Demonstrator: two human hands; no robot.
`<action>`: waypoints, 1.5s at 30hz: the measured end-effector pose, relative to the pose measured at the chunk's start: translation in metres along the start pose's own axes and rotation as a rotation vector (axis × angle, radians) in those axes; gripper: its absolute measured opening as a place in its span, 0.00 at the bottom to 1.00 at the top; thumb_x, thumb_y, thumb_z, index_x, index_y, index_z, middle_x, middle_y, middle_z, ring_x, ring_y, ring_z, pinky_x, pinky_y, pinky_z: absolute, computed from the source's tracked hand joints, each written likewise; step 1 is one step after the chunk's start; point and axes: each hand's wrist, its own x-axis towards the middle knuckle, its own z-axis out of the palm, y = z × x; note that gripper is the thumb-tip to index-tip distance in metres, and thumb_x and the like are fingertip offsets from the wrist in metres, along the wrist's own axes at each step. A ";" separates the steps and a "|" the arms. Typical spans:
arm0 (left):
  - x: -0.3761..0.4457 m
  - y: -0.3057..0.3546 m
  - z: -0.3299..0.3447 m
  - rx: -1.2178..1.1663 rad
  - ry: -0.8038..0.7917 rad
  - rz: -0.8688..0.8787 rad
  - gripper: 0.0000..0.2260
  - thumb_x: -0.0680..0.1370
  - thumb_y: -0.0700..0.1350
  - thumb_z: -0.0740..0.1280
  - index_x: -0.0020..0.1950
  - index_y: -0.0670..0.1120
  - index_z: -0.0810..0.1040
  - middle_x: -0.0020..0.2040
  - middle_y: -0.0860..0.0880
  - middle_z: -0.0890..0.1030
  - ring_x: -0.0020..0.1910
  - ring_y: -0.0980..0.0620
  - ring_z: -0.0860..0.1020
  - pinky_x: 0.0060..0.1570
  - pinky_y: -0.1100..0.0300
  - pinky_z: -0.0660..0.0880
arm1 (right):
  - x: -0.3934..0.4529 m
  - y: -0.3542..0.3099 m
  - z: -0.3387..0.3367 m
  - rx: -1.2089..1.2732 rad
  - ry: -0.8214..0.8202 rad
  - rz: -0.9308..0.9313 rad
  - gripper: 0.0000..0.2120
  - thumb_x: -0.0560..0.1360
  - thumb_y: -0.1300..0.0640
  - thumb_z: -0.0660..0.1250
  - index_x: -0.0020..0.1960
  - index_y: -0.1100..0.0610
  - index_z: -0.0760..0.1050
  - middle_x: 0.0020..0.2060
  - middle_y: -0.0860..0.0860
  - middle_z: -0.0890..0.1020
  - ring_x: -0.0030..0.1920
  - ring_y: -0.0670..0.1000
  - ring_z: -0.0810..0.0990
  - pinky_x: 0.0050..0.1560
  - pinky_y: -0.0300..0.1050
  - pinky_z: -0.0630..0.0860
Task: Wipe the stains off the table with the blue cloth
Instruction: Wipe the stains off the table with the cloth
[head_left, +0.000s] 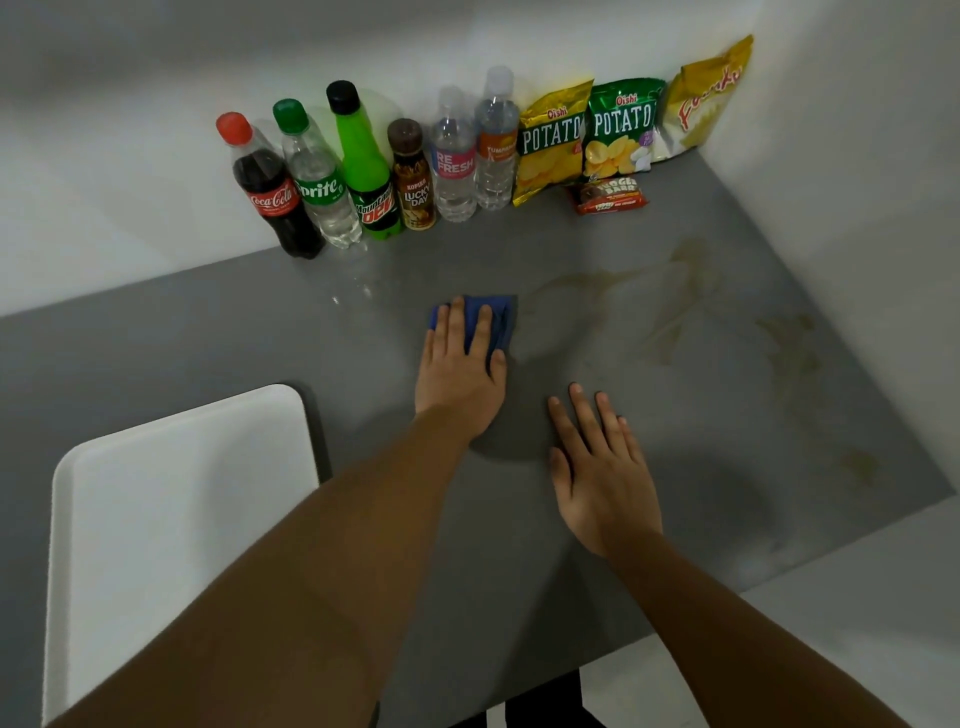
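Observation:
The blue cloth (500, 318) lies bunched on the grey table (260, 332) near its middle. My left hand (460, 371) presses flat on top of it, fingers spread over the fabric. My right hand (597, 467) rests palm down on the bare table, nearer to me and to the right, holding nothing. Brownish stains (675, 291) streak the table to the right of the cloth. More smears (795, 348) run toward the right edge, and a small blotch (860, 465) sits near the front right corner.
Along the back wall stand several bottles (363, 171), then chip bags (618, 130) and a small snack bar (610, 196). A white tray (171, 519) lies at the front left. The table's right edge (883, 395) borders a white wall.

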 end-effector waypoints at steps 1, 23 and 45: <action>-0.007 0.004 0.003 -0.002 -0.001 0.008 0.29 0.84 0.59 0.45 0.83 0.53 0.43 0.83 0.45 0.42 0.82 0.45 0.41 0.79 0.49 0.40 | 0.000 0.000 -0.001 0.003 -0.001 -0.003 0.28 0.86 0.44 0.48 0.84 0.48 0.53 0.84 0.50 0.53 0.83 0.55 0.50 0.82 0.55 0.52; -0.009 -0.030 -0.002 0.030 0.083 -0.031 0.30 0.83 0.60 0.48 0.83 0.51 0.49 0.83 0.44 0.48 0.82 0.43 0.46 0.80 0.47 0.48 | 0.000 -0.002 -0.001 0.069 -0.022 0.030 0.27 0.86 0.43 0.47 0.84 0.46 0.52 0.84 0.47 0.51 0.84 0.53 0.45 0.82 0.53 0.48; -0.086 0.061 0.024 -0.116 -0.019 0.004 0.28 0.85 0.57 0.45 0.83 0.53 0.40 0.83 0.46 0.38 0.81 0.48 0.36 0.77 0.53 0.35 | 0.001 -0.003 -0.019 0.476 -0.079 0.167 0.28 0.87 0.52 0.52 0.84 0.55 0.50 0.83 0.49 0.57 0.82 0.45 0.48 0.80 0.41 0.44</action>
